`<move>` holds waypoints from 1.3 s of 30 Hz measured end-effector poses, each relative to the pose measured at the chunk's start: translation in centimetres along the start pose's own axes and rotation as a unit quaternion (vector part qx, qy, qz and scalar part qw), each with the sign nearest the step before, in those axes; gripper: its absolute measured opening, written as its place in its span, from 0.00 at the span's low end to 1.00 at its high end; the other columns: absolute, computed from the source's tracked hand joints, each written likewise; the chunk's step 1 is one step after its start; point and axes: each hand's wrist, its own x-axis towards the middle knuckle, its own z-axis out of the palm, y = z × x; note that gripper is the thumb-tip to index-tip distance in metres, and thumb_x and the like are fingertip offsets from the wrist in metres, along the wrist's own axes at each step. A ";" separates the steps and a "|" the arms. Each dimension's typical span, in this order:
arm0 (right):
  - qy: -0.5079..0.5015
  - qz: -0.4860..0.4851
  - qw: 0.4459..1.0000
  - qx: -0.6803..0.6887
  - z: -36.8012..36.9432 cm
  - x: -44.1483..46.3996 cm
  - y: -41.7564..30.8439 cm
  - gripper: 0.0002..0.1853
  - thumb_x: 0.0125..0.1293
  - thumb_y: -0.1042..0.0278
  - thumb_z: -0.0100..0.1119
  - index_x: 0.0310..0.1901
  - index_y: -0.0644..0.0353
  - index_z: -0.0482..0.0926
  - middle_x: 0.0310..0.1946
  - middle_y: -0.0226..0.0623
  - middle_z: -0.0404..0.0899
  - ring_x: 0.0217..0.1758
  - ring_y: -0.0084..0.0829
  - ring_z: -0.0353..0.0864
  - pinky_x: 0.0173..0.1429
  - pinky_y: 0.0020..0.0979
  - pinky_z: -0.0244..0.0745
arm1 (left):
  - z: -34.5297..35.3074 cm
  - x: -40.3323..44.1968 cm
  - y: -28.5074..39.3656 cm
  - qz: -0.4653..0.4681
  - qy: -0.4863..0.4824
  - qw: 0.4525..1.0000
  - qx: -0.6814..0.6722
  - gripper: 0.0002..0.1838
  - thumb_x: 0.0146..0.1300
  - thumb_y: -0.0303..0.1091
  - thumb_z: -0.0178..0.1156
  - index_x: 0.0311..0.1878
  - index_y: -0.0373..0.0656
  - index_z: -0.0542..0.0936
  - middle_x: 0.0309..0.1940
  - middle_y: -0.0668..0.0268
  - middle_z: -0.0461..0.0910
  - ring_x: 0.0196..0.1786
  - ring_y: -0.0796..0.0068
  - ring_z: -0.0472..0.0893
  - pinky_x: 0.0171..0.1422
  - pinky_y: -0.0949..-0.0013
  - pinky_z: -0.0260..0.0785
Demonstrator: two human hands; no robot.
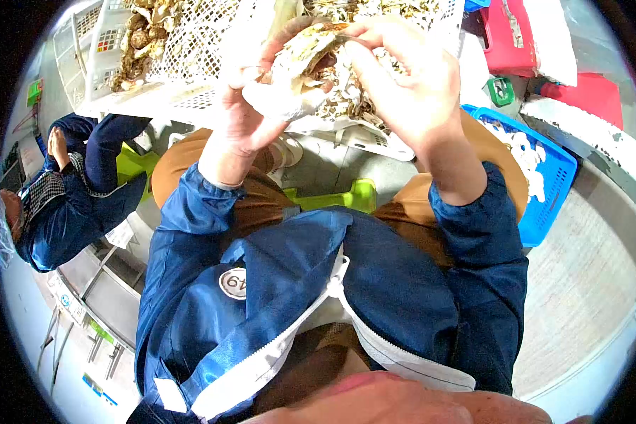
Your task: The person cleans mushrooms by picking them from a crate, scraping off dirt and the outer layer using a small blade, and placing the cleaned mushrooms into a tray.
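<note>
My left hand (244, 116) is closed around a large pale mushroom (289, 85), its fingers curled behind and its thumb below. The mushroom has a whitish, rounded lower part and a ragged, yellow-brown upper edge. My right hand (409, 78) pinches thumb and forefinger together at the mushroom's upper right edge. A thin dark strip shows at those fingertips, too small to name. Both hands are raised over a white perforated basket (395, 147) that holds many pale and brown scraps (349, 106).
Another white basket (198, 42) at upper left holds brown mushrooms (145, 35). A blue basket (554, 205) with white pieces (526, 155) stands at right. Red containers (508, 42) are at upper right. A seated co-worker (70, 205) is at left. A green stool (360, 196) is beneath me.
</note>
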 end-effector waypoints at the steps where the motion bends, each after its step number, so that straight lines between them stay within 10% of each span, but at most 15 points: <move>1: -0.033 0.057 0.998 -0.023 -0.6 0.0 -0.8 0.07 0.60 0.67 0.63 0.38 0.59 0.82 0.35 0.39 0.83 0.40 0.41 0.84 0.45 0.34 0.80 | 0.0 0.0 0.0 0.004 -0.001 1.000 0.007 0.50 0.55 0.47 0.64 0.77 0.38 0.52 0.73 0.50 0.62 0.74 0.55 0.65 0.75 0.48 0.62; 5: -0.103 -0.066 0.991 0.046 0.3 -0.4 -0.2 0.08 0.61 0.64 0.63 0.38 0.58 0.82 0.40 0.35 0.83 0.43 0.38 0.84 0.47 0.35 0.79 | -0.2 0.2 -0.1 0.030 0.041 0.993 0.105 0.54 0.54 0.49 0.64 0.79 0.40 0.47 0.74 0.47 0.57 0.72 0.52 0.68 0.72 0.50 0.67; 15: -0.154 -0.027 0.988 -0.003 0.3 -0.7 -0.8 0.05 0.60 0.74 0.66 0.38 0.61 0.83 0.40 0.37 0.84 0.42 0.35 0.85 0.46 0.30 0.79 | 1.0 0.2 -0.8 0.080 0.039 0.972 0.215 0.49 0.54 0.49 0.63 0.75 0.36 0.57 0.71 0.51 0.62 0.73 0.59 0.66 0.76 0.59 0.60; 27: 0.099 -0.030 0.982 -0.158 -3.6 2.2 1.4 0.03 0.59 0.78 0.60 0.34 0.66 0.79 0.32 0.45 0.81 0.35 0.44 0.82 0.40 0.35 0.75 | -1.8 -1.1 0.2 0.012 0.061 0.995 -0.077 0.44 0.57 0.46 0.60 0.75 0.38 0.58 0.72 0.51 0.63 0.72 0.52 0.67 0.77 0.47 0.59; 32: 0.013 0.001 0.991 -0.136 -2.8 2.1 0.0 0.03 0.58 0.79 0.60 0.31 0.67 0.76 0.30 0.44 0.78 0.34 0.45 0.79 0.39 0.38 0.73 | -2.8 -0.9 0.2 -0.020 0.056 0.972 -0.228 0.38 0.65 0.49 0.59 0.73 0.38 0.62 0.68 0.51 0.69 0.66 0.50 0.73 0.74 0.47 0.63; 39: -0.130 -0.006 0.991 0.043 0.1 0.1 -0.3 0.05 0.60 0.73 0.66 0.35 0.63 0.82 0.46 0.38 0.82 0.48 0.34 0.83 0.53 0.31 0.77 | -1.0 -0.6 -0.4 0.025 0.048 0.995 -0.086 0.36 0.65 0.38 0.59 0.74 0.38 0.61 0.68 0.54 0.69 0.68 0.58 0.72 0.73 0.52 0.66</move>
